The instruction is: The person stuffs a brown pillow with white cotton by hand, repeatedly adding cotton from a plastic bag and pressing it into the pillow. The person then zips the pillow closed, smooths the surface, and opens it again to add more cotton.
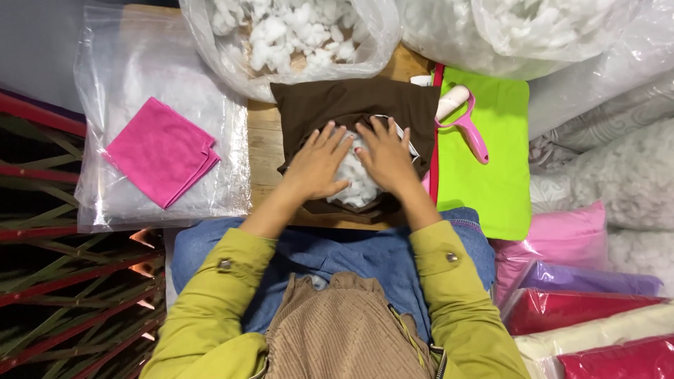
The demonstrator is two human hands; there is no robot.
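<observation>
On the wooden tabletop [265, 140]: brown cushion cover [351, 105], white stuffing [351, 179] inside; left hand [317, 165] and right hand [385, 158], fingers spread flat, pressing filling down; pink lint roller [467, 123] beside.

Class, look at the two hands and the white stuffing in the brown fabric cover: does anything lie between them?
Nothing visible does. The left hand and right hand rest flat on the white fluffy stuffing showing through the opening of the brown fabric cover.

A dark brown fabric cover [351, 105] lies flat on the worktop [265, 140], its near opening showing white stuffing [351, 179].
</observation>
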